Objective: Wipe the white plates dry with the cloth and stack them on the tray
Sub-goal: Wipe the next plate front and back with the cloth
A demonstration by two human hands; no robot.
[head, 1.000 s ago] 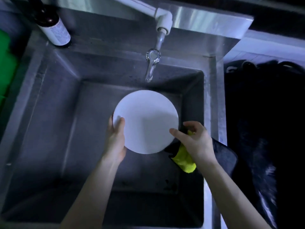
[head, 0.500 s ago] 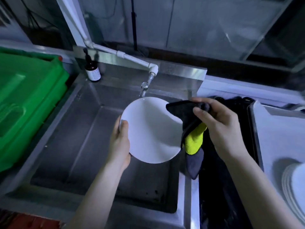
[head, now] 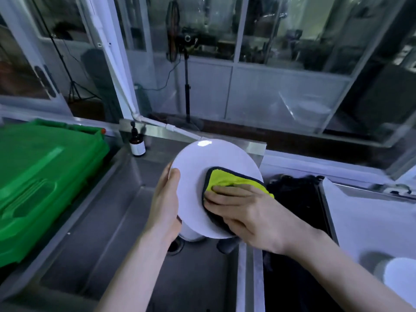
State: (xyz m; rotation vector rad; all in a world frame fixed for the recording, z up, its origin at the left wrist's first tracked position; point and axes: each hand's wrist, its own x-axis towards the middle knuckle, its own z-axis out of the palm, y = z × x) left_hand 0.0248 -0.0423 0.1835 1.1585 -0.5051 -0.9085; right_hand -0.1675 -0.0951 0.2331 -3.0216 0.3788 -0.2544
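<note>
At the scene's left stands a green bin [head: 45, 176], with a brown bottle [head: 137, 145] on the far ledge of the sink [head: 108, 255]. Above the basin, the left hand [head: 165, 203] grips the plate [head: 193, 176] at its left rim, with the thumb laid across the face and the fingers hidden behind. The plate is held tilted, clear of the steel. The right hand [head: 252, 212] presses the cloth [head: 227, 179] against the plate's right half with straight fingers, close together; its thumb cannot be seen. Assessment: the plate is stiff, glossy, probably still wet and slippery, and breakable if dropped on steel. It is best held at the rim, thumb opposing fingers. The cloth is soft and moulds to the surface. Just right of the sink lies a dark tray [head: 292, 289], contents indistinct. A blurred white stack [head: 400, 280] sits near right.
</note>
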